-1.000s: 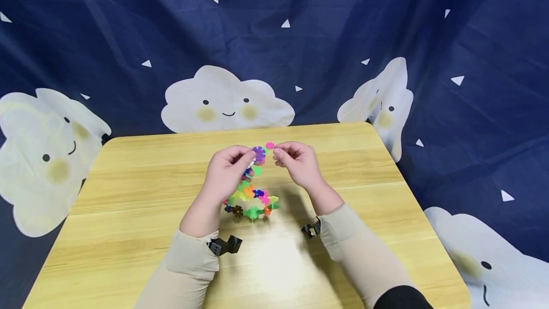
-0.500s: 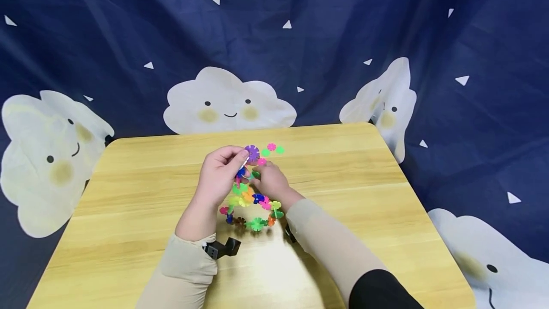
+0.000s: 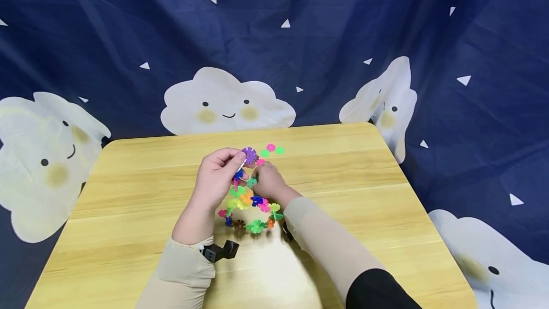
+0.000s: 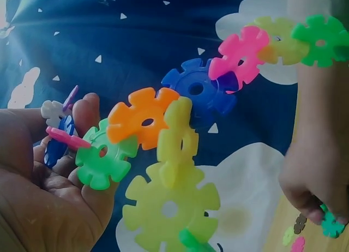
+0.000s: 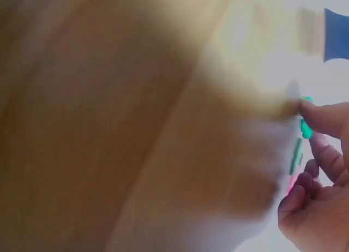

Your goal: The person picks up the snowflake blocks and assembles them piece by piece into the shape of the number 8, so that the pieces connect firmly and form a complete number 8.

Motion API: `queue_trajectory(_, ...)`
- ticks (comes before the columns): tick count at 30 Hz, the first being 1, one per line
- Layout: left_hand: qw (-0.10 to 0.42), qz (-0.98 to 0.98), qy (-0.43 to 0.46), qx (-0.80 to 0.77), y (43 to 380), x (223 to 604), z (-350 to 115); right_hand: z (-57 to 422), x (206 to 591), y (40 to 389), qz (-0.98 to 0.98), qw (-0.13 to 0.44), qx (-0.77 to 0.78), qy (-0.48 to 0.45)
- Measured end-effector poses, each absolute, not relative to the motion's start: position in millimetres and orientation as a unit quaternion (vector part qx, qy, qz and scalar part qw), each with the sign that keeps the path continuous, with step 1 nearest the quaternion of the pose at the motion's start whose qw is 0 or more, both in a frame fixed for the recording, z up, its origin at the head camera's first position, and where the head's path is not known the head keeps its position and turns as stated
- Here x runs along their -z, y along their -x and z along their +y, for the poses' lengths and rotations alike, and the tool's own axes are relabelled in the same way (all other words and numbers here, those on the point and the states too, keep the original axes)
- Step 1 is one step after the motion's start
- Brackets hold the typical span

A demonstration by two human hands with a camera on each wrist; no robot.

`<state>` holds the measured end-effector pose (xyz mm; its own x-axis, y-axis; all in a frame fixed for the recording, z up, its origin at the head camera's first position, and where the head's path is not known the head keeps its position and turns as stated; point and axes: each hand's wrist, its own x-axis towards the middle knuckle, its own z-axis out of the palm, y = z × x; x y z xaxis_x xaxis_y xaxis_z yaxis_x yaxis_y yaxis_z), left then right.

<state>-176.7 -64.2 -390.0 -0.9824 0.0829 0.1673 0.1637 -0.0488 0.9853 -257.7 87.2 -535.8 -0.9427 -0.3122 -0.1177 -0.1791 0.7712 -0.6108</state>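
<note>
My left hand point(image 3: 210, 175) grips a chain of interlocking plastic snowflake discs near its upper end. A purple disc point(image 3: 249, 155) and a white disc point(image 4: 53, 113) stand by its thumb and fingertips. From the hand the chain runs through a green disc point(image 4: 103, 156) and an orange disc point(image 4: 139, 117), then curves into a loop whose near side has another green disc point(image 3: 257, 226). Just right of the left hand, my right hand point(image 3: 271, 182) pinches a single teal-green disc point(image 3: 251, 182) between thumb and finger. That teal-green disc point(image 5: 306, 126) shows partly at the thumb in the right wrist view.
Several loose discs lie on the wooden table point(image 3: 343, 170) beyond the right hand, among them a pink disc point(image 3: 271, 147) and a light green disc point(image 3: 279, 150). A dark blue curtain point(image 3: 257, 37) with cloud prints hangs behind the table. Each wrist wears a camera; the left wrist camera point(image 3: 220, 252) is black.
My right hand has come down and left from beside the far pink disc and now pinches the teal-green disc. The left hand, with the chain, has shifted slightly left.
</note>
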Motion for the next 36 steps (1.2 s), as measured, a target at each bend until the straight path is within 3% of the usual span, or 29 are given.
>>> queue_trajectory(6, 0.013, -0.685, 0.091, 0.723, 176, 390, -60, 117, 521, 249, 0.865, 0.056, 0.481, 0.136)
queue_trajectory(10, 0.005, -0.688, 0.092, 0.720, 176, 390, -58, 141, 489, 237, 0.794, -0.045, 0.587, 0.151)
queue_trajectory(16, 0.003, -0.691, 0.104, 0.715, 177, 391, -56, 158, 435, 218, 0.703, -0.196, 0.630, 0.265)
queue_trajectory(25, -0.008, -0.687, 0.102, 0.720, 175, 392, -50, 158, 415, 204, 0.699, -0.230, 0.593, 0.326)
queue_trajectory(36, -0.020, -0.674, 0.058, 0.736, 177, 395, -44, 159, 410, 205, 0.720, -0.335, 0.455, 0.404)
